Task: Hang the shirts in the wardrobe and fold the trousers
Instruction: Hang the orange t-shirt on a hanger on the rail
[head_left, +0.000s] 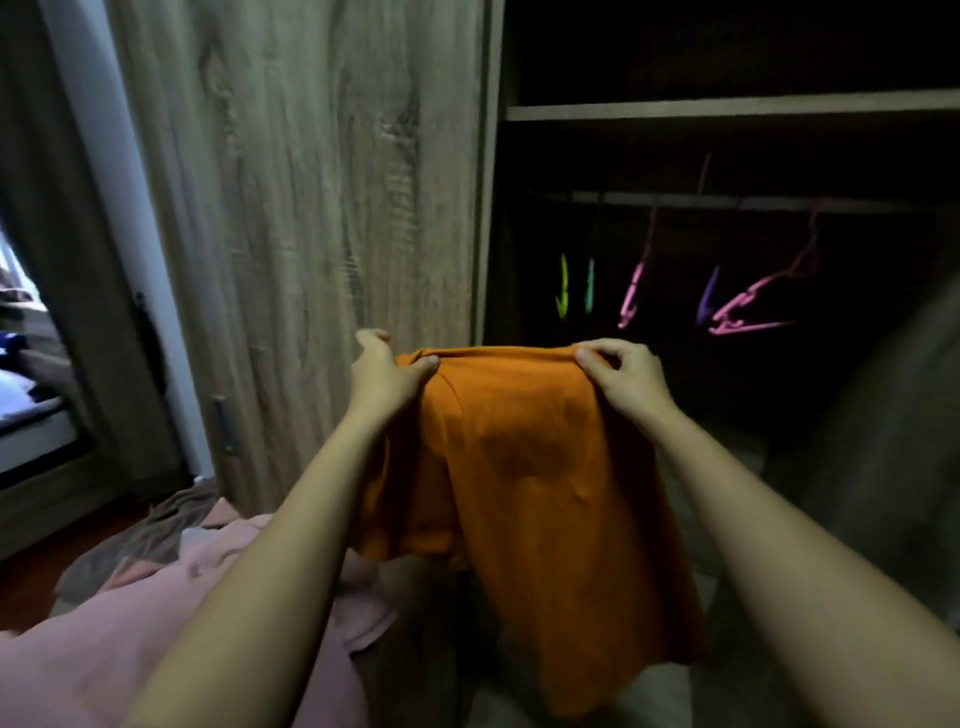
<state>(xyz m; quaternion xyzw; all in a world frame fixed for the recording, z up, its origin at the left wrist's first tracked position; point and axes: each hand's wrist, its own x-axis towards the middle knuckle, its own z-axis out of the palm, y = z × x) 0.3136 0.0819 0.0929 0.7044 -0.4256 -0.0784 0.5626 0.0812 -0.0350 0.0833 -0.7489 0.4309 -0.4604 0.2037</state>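
A: What do we hold?

B: One orange garment (524, 483). Our left hand (382, 376) pinches its top edge at nine o'clock, thumb closed over the fold; our right hand (626, 376) pinches the same edge at three o'clock, fingers curled tight on the cloth. It hangs down between our two forearms, in front of the open wardrobe (727, 111).

A: And beyond it?

B: At twelve to two o'clock, one rail (691, 199) inside the wardrobe, with five coloured hangers that we count: one yellow-green (562, 288), one teal (589, 286), two pink (635, 291), one purple (707, 301). At eleven o'clock, one wooden door (311, 182).

A: Below?

B: At seven o'clock, a pink cloth (104, 644) over a brownish one (156, 525); we cannot tell what they are.
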